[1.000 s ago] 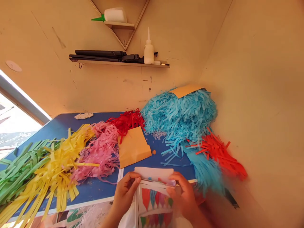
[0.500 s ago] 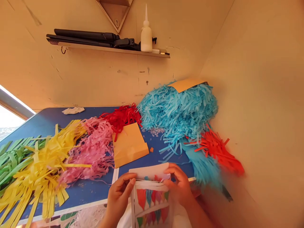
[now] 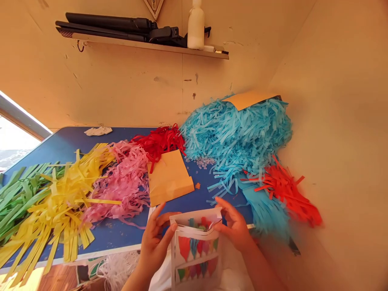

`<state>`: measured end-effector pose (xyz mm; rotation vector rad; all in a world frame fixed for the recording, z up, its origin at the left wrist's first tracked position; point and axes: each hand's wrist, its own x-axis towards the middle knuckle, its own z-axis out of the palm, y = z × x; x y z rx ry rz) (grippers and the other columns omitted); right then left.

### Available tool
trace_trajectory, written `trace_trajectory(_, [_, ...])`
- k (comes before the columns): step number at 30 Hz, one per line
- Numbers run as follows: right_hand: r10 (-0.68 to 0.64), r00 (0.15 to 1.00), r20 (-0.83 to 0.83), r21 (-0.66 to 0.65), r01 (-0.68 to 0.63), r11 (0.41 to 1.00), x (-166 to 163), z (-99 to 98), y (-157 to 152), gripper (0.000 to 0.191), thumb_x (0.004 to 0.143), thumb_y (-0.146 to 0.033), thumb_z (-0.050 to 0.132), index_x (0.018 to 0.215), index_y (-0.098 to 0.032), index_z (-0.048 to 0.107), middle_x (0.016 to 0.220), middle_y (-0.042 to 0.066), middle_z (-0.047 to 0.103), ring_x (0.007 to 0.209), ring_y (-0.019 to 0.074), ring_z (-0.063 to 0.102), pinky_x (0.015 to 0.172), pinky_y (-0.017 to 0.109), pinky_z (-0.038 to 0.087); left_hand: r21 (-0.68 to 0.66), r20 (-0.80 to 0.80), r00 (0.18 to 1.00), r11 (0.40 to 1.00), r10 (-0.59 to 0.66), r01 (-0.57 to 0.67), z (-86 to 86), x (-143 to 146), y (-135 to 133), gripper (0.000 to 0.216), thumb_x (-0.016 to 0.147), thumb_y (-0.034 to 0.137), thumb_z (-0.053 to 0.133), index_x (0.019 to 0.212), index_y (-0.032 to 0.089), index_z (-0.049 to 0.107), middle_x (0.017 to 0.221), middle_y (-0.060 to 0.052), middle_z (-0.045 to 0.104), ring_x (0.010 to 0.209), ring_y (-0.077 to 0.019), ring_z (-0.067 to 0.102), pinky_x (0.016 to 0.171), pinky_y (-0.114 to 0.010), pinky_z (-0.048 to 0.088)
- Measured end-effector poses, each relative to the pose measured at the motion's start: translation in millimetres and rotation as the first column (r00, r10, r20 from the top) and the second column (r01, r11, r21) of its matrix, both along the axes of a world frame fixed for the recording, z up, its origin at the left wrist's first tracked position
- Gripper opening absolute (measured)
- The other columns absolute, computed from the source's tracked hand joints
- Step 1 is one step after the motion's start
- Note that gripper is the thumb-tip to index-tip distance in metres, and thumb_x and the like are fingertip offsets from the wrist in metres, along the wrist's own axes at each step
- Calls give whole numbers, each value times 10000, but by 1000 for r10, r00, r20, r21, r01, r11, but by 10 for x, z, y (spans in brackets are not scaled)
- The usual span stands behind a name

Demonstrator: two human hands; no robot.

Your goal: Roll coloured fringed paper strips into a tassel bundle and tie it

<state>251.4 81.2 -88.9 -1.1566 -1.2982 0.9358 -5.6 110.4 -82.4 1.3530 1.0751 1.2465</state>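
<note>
My left hand (image 3: pixel 156 240) and my right hand (image 3: pixel 234 226) hold a white paper bag (image 3: pixel 195 252) printed with coloured pennants, at the near edge of the blue table (image 3: pixel 121 236). Each hand grips one side of the bag's top. The bag's mouth is spread apart, and coloured paper strips show inside it. A folded tan paper bag (image 3: pixel 169 178) lies flat on the table just beyond my hands.
Piles of shredded paper cover the table: green (image 3: pixel 18 198), yellow (image 3: pixel 57 206), pink (image 3: pixel 124 182), red (image 3: pixel 159 141), a big light-blue heap (image 3: pixel 236 137) and orange-red strips (image 3: pixel 287 194). A wall shelf (image 3: pixel 145 44) holds a glue bottle (image 3: pixel 196 24). The right wall stands close.
The bag's mouth has been pulled wider apart, with my left fingers spreading on its side. The view has tilted down a little and shifted.
</note>
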Motion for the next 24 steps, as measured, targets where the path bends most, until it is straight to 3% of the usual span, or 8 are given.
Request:
trace_trajectory(2, [49,997,55,27,-50,998,24,54,5,365,824,-441,759,1130,-260,677,1023,63,636,954,226,628,853,366,535,87,-114,992,994,-58,68,33,-44,28,248,908,280,638,1152,244,663,1070,-91,751,983,-227,711,859,-360,580])
trace_trajectory(5, [92,993,78,60,-97,994,56,123,-13,152,871,-357,724,989,-266,694,1068,67,664,1024,236,631,903,391,516,248,-193,976,958,-98,145,110,-103,68,137,925,200,591,965,232,718,1014,-82,756,997,-227,688,885,-366,550])
trace_trajectory(8, [141,990,31,64,-143,988,60,160,-52,172,897,-420,690,983,-272,694,1112,79,685,1051,252,639,899,409,518,320,-193,970,926,-145,202,203,-113,61,182,936,151,551,964,239,708,976,-70,755,967,-216,682,848,-358,547])
trace_trajectory(11, [112,993,-20,87,-110,990,27,204,-78,272,900,-514,652,868,-248,701,1009,75,704,933,240,660,817,372,534,340,-188,965,910,-180,236,286,-70,8,129,924,200,577,946,224,702,976,-84,749,956,-229,676,837,-370,547])
trace_trajectory(13, [74,997,-18,53,-73,996,5,253,-85,232,888,-465,683,828,-241,693,976,64,707,915,225,658,813,338,527,305,-190,970,931,-149,203,333,-30,-33,100,905,252,617,853,210,691,973,-89,746,941,-232,683,825,-359,550])
trace_trajectory(15, [80,997,0,-39,-80,996,4,313,-93,191,861,-427,722,945,-256,712,1001,57,709,949,224,653,841,324,521,207,-212,973,969,-88,133,379,2,-71,107,883,287,651,817,205,673,988,-87,745,933,-226,696,808,-332,558])
trace_trajectory(19, [177,981,83,-179,-160,971,69,417,-123,310,844,-454,733,1102,-283,739,1059,61,695,948,225,649,851,315,514,-16,-257,961,995,-104,103,472,13,-132,244,859,353,675,1058,214,651,986,-72,750,911,-217,718,787,-311,579])
trace_trajectory(24, [193,974,117,-173,-171,970,92,531,-197,226,842,-405,746,1043,-304,770,1047,49,684,958,215,644,852,298,503,-12,-332,940,996,-86,86,540,-1,-187,215,865,383,653,1001,219,677,960,-52,758,901,-207,722,810,-302,577])
